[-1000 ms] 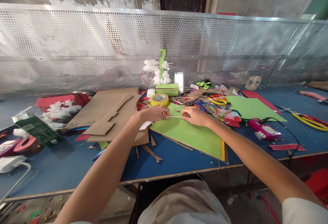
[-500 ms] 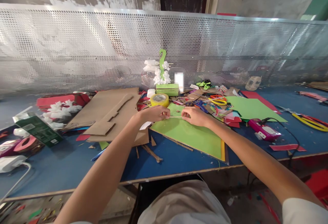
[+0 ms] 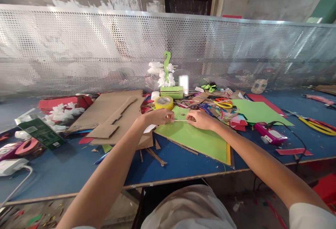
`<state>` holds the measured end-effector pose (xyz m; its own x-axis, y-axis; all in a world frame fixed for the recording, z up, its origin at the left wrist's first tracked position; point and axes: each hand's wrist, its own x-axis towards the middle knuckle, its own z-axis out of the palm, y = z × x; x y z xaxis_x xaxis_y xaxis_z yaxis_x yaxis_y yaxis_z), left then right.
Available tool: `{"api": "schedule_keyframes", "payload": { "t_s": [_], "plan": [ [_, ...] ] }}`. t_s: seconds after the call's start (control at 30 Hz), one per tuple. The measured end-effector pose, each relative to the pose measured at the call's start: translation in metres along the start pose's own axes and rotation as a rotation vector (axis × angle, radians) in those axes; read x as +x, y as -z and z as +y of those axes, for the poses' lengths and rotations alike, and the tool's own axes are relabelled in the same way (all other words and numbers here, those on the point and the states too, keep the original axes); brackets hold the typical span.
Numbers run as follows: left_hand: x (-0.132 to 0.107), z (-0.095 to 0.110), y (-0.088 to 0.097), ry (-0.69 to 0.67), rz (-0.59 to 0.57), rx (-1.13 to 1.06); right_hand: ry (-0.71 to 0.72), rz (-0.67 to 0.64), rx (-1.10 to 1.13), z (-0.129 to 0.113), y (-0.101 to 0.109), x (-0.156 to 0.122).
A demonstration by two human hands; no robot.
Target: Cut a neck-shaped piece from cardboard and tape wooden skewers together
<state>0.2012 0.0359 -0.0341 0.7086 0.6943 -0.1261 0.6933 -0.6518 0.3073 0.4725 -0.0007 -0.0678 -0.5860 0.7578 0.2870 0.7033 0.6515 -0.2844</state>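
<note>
A thin pale stick [image 3: 180, 120] stretches between my two hands, low over a light green sheet [image 3: 202, 138]. The fingers of my left hand [image 3: 161, 116] pinch its left end. At the other end, my right hand [image 3: 198, 119] is closed on it with thumb and fingertips. My fingers partly hide both ends, and I cannot tell whether the stick is wood or rolled paper. Just beyond my left hand lies a roll of yellow tape [image 3: 163, 102]. Past that stands a green block [image 3: 172, 92] with a curled green strip [image 3: 167, 64] and white tufts [image 3: 165, 78].
Brown cardboard [image 3: 105, 113] covers the table left of centre. A green box [image 3: 39, 131] stands at far left. Paper scraps and yellow-orange scissors [image 3: 223, 103] lie beyond my right hand. Rightward are a purple plug-in device [image 3: 270, 133] and yellow-handled shears [image 3: 317, 126]. A perforated metal screen [image 3: 105, 54] runs behind.
My hands keep their pinch on the stick over the green sheet, with only very slight finger movement. The whole view has shifted a few pixels.
</note>
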Motion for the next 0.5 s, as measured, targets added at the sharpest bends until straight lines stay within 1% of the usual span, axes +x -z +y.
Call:
{"api": "schedule_keyframes", "payload": {
  "t_s": [0.17, 0.37, 0.5],
  "plan": [
    [0.001, -0.002, 0.000, -0.002, -0.022, -0.014, -0.009, -0.022, -0.017, -0.003, 0.002, 0.000],
    [0.004, -0.010, -0.004, -0.021, -0.002, 0.034, -0.011, -0.014, -0.024, -0.005, 0.003, 0.001],
    [0.003, -0.009, -0.004, -0.014, -0.004, 0.051, -0.010, -0.009, -0.025, -0.004, 0.001, 0.001]
  ]
}}
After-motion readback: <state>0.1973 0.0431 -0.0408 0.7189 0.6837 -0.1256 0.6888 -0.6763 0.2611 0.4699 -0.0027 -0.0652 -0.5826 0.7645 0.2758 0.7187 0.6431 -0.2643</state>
